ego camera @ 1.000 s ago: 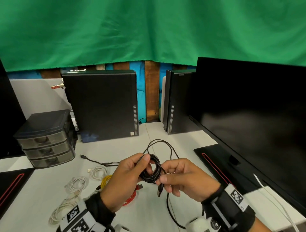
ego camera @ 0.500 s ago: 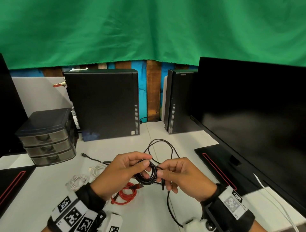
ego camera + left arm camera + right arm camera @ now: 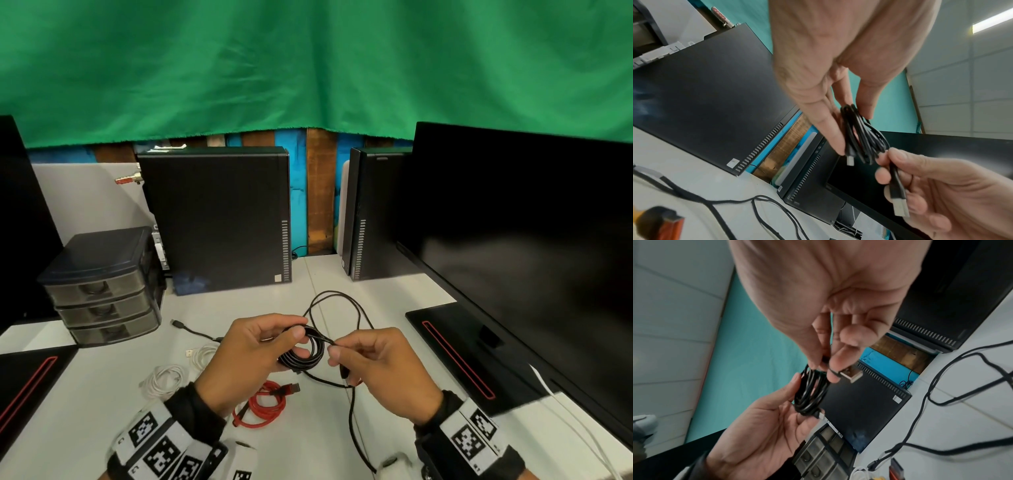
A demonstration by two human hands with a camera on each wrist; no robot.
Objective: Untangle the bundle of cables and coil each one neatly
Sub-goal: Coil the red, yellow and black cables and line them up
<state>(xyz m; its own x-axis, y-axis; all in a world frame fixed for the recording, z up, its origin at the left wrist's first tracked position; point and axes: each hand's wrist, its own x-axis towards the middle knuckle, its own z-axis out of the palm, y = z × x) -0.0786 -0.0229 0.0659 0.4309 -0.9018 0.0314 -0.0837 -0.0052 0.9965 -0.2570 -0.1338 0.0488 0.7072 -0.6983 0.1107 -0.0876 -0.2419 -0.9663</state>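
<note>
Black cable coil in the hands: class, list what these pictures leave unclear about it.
- Number of turns in the black cable coil: strands overlap in every view.
- Coil's far side, head view: hidden behind the left hand.
- Where the right hand grips the free end: covered by fingers in the right wrist view.

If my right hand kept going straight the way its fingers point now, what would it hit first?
The right hand points left toward the black cable coil, whose strand it already pinches. Going on, it would press into that coil, then the left hand holding it. Depth looks matched, since both grip the same cable.
</note>
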